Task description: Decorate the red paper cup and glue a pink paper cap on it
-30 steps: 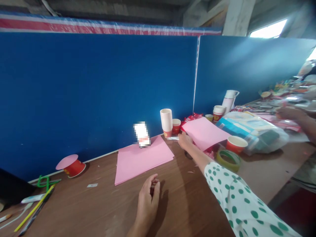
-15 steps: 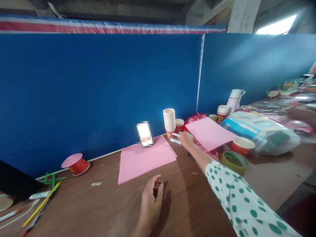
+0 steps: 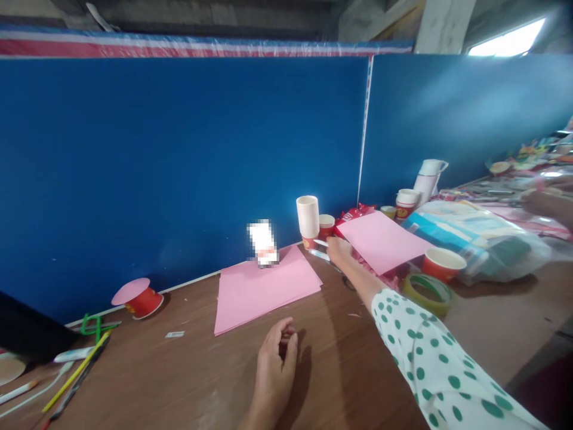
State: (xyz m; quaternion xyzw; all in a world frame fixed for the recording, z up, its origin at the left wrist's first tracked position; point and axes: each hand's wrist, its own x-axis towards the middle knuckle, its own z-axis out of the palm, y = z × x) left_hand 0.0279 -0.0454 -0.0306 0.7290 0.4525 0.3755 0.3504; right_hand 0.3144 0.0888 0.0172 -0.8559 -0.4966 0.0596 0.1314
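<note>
At the back of the table, my right hand [image 3: 341,251] reaches past pink sheets with its fingers closed on a slim white pen [image 3: 320,243], whose end points left toward a stack of paper cups [image 3: 308,216]. A second white marker [image 3: 319,255] lies just below that hand. My left hand [image 3: 276,361] rests at the front middle, loosely curled, with a gap between thumb and fingers and nothing in it. Ahead of it lie pink paper sheets [image 3: 259,298], with a blurred-out white object [image 3: 263,242] at their back edge. Scissors [image 3: 347,282] are partly hidden by my right forearm.
On the left are a red paper cup [image 3: 145,300] with a pink disc, a yellow pencil [image 3: 76,370] and green strips [image 3: 92,327]. To the right are tape [image 3: 427,294], a red cup [image 3: 443,264], a plastic bag [image 3: 487,245] and another person's hand [image 3: 548,203]. A blue partition [image 3: 188,155] stands behind.
The view has shifted very slightly. Both my hands stay almost where they were, the right still at the white pen.
</note>
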